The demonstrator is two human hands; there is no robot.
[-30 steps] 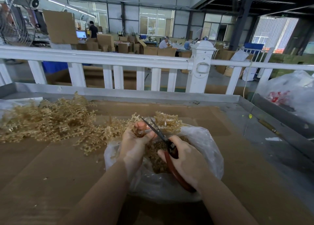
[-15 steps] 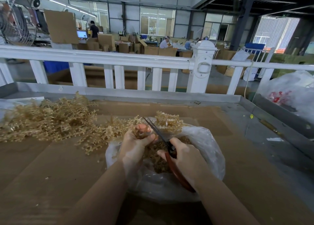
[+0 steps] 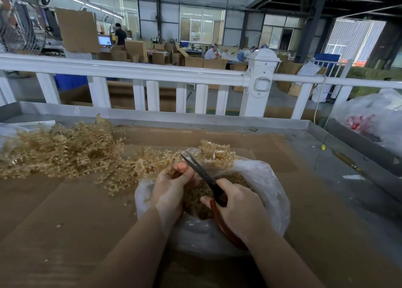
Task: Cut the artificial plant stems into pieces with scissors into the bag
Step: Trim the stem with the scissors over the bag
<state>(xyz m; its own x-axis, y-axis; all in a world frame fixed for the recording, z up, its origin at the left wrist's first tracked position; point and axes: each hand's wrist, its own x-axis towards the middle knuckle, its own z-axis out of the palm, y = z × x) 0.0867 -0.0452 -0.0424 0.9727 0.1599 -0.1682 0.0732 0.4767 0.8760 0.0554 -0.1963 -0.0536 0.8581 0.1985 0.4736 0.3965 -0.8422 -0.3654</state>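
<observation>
- Blades just parted again: half a second ago the scissors (image 3: 203,174) were nearly closed over the sprig, and now I see a narrow V at the tips, just past my left thumb.
- I read that as one snip done and the next being lined up; the cut piece itself I can't pick out.
- My left hand (image 3: 171,189) is curled shut around a small bunch of stems (image 3: 167,161), thumb pressed on top, holding them over the mouth of the bag (image 3: 267,185). It sits where it did a second ago.
- My right hand (image 3: 239,209) is wrapped around the red handles, fingers closed on them, with the blades angled up and left toward that bunch.
- The bag lies open on the surface (image 3: 65,222) under both hands, already well filled with tan cut bits.
- One sprig (image 3: 215,155) is draped over the bag's far rim, uncut as far as I can tell.
- The big pile of plants (image 3: 61,150) is off to my left on the cardboard, its near edge trailing toward the bag, so plenty of work is left.
- A few crumbs sit loose on the surface, so I'd keep each cut over the opening.
</observation>
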